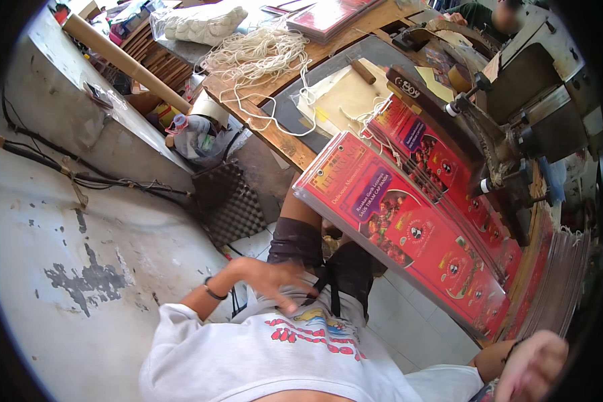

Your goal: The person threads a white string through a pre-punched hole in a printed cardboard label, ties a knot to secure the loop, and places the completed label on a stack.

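My left hand (275,280) hovers over my lap, just above a dark strap at my waist. Its fingers are stretched out and slightly smeared by motion, with nothing seen in them. At the lower right my right hand (534,367) is raised near the end of the bench; blur hides how its fingers lie. In front of me a stack of red printed menu-like sheets (398,224) overhangs the bench edge. Behind it lies a second red stack (442,164), with white cord (382,137) threaded at its top end. Neither hand touches the stacks.
A heap of white cord (258,57) lies on the wooden bench (231,94). A dark metal machine (509,144) stands on the right, beside more stacked sheets (563,281). A cardboard tube (124,63) leans at the left. Another person (479,17) is at the far right.
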Demonstrator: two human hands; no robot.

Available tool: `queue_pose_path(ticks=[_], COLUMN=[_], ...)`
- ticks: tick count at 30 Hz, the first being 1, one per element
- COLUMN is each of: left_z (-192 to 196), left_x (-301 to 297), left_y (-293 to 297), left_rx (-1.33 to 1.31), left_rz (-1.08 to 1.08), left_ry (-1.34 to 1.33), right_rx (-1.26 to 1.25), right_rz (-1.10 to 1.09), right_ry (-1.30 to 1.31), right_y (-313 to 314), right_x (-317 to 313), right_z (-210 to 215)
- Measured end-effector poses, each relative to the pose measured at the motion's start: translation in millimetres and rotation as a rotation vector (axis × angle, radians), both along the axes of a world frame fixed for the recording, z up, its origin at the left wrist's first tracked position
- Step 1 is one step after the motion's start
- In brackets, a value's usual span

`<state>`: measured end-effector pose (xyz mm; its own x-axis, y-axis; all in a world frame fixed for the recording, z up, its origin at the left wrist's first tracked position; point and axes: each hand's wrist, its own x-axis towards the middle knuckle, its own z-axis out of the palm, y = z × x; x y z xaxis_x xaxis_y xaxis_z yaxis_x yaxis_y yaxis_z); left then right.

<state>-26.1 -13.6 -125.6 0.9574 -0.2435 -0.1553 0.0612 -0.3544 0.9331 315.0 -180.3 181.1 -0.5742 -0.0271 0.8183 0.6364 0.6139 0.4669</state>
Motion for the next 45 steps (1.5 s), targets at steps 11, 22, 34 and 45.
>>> queue_pose_path(ticks=[11, 22, 34, 45], left_z=[119.7, 93.7, 87.3, 130.0], left_x=[73.3, 56.0, 49.6, 34.8], left_y=[-45.0, -41.3, -23.7, 17.3], left_rx=[-0.416, -0.597, -0.561, -0.649], left_rz=[0.007, 0.007, -0.312, -0.308], left_ry=[-0.665, -0.23, -0.45, -0.862], right_rx=[-1.098, -1.14, -1.307, -1.319], right_rz=[-0.177, -0.235, -0.345, -0.043], right_ry=[-0.103, -0.216, -0.216, 0.268], right_y=[163.1, 308.9, 326.6, 313.5], right_x=[-21.9, -128.9, -143.0, -140.6], right_z=[-45.7, -119.9, -152.8, -126.5])
